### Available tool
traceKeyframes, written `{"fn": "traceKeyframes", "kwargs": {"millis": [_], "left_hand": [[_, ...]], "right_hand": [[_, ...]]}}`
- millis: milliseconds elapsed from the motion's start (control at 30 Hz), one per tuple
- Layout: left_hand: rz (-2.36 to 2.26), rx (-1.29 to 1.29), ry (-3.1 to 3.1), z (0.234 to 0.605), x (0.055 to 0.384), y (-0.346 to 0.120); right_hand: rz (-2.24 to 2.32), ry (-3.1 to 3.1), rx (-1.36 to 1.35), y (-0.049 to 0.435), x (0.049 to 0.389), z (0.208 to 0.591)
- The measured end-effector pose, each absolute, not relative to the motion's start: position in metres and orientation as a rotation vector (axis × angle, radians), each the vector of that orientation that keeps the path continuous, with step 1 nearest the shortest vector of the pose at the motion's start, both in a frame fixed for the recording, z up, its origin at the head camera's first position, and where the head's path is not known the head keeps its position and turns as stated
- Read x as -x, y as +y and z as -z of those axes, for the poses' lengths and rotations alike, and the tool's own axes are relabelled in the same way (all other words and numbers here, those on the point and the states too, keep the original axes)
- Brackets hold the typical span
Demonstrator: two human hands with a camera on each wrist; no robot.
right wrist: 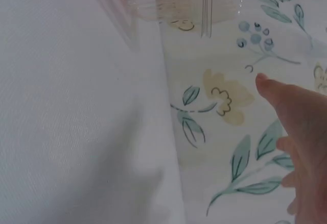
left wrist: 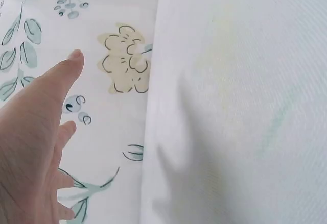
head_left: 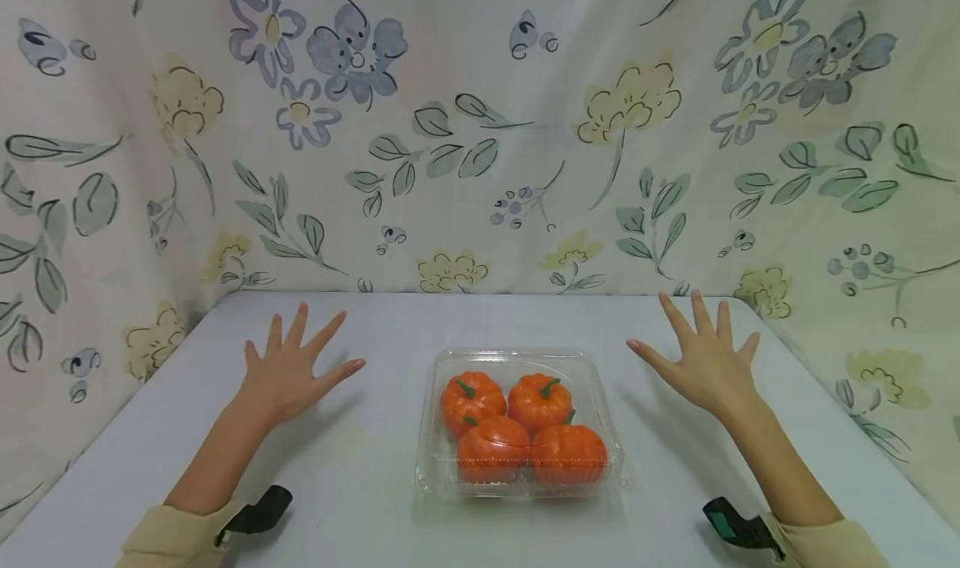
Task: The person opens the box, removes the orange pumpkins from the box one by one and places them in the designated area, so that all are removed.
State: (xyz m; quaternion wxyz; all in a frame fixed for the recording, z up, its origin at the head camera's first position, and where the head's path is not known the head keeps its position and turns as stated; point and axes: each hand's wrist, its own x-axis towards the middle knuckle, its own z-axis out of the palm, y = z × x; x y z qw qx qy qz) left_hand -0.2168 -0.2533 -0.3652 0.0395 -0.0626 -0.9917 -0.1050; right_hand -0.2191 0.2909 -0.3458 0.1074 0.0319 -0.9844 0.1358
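A clear plastic clamshell box (head_left: 596, 389) sits on the white table with its lid down. Inside it are several small orange pumpkins (head_left: 491, 451) with green stems. My left hand (head_left: 281, 376) is held to the left of the box, fingers spread and straight, touching nothing. On the other side, my right hand (head_left: 708, 364) is likewise spread wide, apart from the box. The left wrist view has the left hand (left wrist: 33, 127) at its left edge. In the right wrist view, a corner of the box (right wrist: 219, 4) shows at the top, away from the right hand (right wrist: 306, 127).
The white table (head_left: 360, 485) has its far edge against a floral curtain (head_left: 480, 134), which also hangs along both sides. Black straps with small devices (head_left: 258, 510) sit at both wrists, by beige sleeves. Shadows of the hands fall on the tabletop.
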Motion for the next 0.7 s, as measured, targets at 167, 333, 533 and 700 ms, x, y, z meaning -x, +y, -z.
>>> {"fn": "traceKeyframes", "kwargs": {"millis": [167,333,533,700], "left_hand": [[0.382,0.216,-3.044,0.358,0.214,-0.243],[0.423,0.247,-3.056,0.35,0.211,-0.231],[0.484,0.327,-3.033,0.349,0.209,-0.221],[0.672,0.382,-3.039,0.35,0.204,-0.213]], "right_hand": [[-0.404,-2.896,-0.11,0.286,0.215,0.341],[-0.419,-2.896,-0.132,0.279,0.211,0.336],[-0.425,-2.895,-0.154,0.27,0.206,0.33],[-0.448,-2.913,-0.187,0.259,0.201,0.323]]}}
